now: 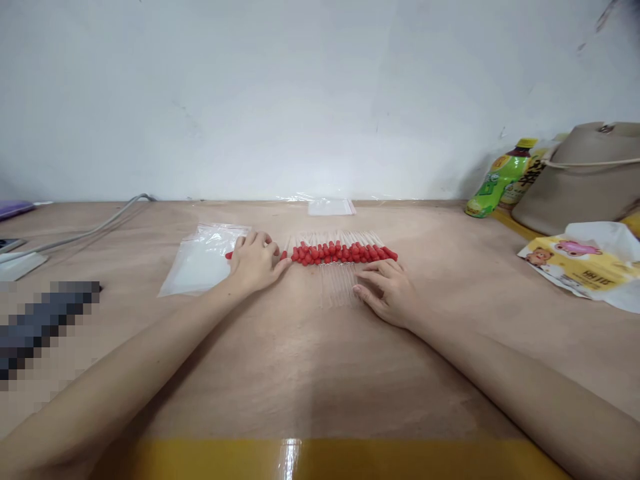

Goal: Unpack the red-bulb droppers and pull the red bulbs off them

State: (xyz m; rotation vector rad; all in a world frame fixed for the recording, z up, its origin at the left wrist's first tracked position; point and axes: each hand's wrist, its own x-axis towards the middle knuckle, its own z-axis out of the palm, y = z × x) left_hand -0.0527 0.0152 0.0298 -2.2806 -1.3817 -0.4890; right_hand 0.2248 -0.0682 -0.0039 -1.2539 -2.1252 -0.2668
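A row of thin clear droppers with red bulbs lies across the middle of the table, some tubes pointing towards the wall and others towards me. At the row's left end is my left hand, palm down, its thumb stretched towards the nearest bulbs and apart from the curved fingers. One red bulb pokes out on the hand's far left; what lies under the palm is hidden. My right hand rests at the row's right end, thumb and fingers apart, beside the clear tubes that point my way.
A clear plastic bag lies left of my left hand, a small zip bag near the wall. To the right are a green bottle, a beige bag and a yellow printed packet. A grey cable runs at left.
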